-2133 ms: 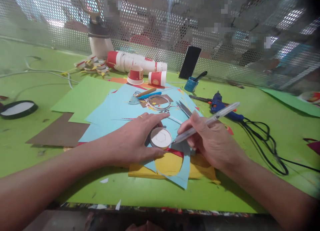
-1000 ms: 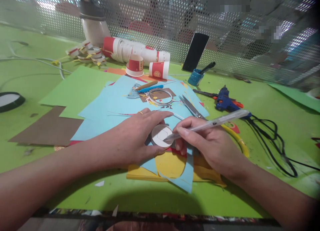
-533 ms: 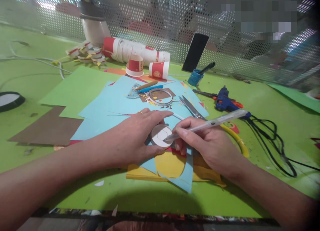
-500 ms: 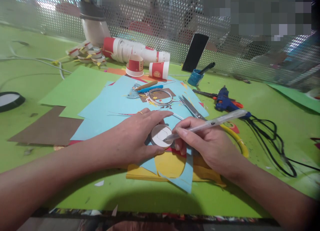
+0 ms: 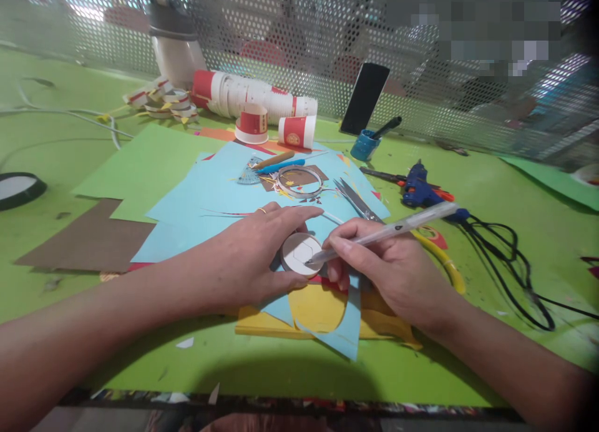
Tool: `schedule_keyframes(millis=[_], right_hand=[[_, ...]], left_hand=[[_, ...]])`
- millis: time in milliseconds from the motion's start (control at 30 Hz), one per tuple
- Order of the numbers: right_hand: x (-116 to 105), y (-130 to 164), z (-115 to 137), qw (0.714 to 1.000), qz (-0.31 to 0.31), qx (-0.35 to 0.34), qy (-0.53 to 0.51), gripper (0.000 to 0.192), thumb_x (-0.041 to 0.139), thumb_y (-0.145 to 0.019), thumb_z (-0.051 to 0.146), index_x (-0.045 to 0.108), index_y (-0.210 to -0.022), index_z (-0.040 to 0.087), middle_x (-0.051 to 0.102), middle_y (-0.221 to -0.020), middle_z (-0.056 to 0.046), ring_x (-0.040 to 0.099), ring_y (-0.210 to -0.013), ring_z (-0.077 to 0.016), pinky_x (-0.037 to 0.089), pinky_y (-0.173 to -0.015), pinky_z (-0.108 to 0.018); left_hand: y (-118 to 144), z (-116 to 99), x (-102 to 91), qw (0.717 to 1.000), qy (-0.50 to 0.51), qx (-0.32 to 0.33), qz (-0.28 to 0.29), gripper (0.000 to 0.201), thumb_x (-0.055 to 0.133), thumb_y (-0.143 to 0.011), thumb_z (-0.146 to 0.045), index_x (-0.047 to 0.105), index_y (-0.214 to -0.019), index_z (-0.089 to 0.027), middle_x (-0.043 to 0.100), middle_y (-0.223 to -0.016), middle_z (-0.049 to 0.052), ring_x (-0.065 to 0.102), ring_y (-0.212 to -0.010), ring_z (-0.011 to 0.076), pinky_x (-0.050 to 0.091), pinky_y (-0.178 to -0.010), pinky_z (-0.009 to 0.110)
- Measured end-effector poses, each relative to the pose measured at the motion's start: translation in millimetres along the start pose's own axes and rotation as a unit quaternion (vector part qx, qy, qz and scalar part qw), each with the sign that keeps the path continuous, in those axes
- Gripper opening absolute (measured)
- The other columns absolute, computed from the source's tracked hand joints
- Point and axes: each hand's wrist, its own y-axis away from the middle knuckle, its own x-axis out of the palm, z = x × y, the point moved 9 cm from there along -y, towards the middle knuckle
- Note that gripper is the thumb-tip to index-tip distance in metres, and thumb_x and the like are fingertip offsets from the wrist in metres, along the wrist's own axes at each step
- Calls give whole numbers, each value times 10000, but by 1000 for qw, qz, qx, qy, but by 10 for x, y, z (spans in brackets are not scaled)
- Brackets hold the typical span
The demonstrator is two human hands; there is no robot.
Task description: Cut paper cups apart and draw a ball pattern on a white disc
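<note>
My left hand (image 5: 253,251) curves around a small white disc with a raised rim (image 5: 294,250), like the bottom of a paper cup, with the thumb at its near side and fingers at its far side. Thin lines forming part of an angular shape are drawn on it. In my right hand (image 5: 374,254) a clear-barrelled pen (image 5: 388,230) is pinched, its tip on the disc's face. Beneath lie a light blue sheet (image 5: 344,332) and a yellow piece (image 5: 318,307). Scissors (image 5: 358,201) lie just beyond my right hand.
Paper cups (image 5: 262,95) lie stacked sideways at the back, near cut cup rings (image 5: 163,101). A phone (image 5: 365,98) leans against the perforated screen (image 5: 318,39). To the right are a blue glue gun (image 5: 418,185) with its cable, yellow tape (image 5: 444,263) and a blue pot (image 5: 365,146).
The far end of the pen has dipped slightly, while its tip stays on the disc. My left hand and the disc have hardly moved.
</note>
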Motion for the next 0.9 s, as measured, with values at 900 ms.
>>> schedule_keyframes(millis=[900], right_hand=[[19, 18, 16, 1000, 13, -3, 26, 181, 540, -925, 270, 608, -791, 168, 629, -615, 6, 573, -542, -99, 518, -552, -226]], left_hand=[[7, -11, -4, 1000, -15, 3, -3, 663, 641, -843, -407, 390, -1413, -182, 590, -1277, 103, 547, -1154, 258, 451, -952, 377]])
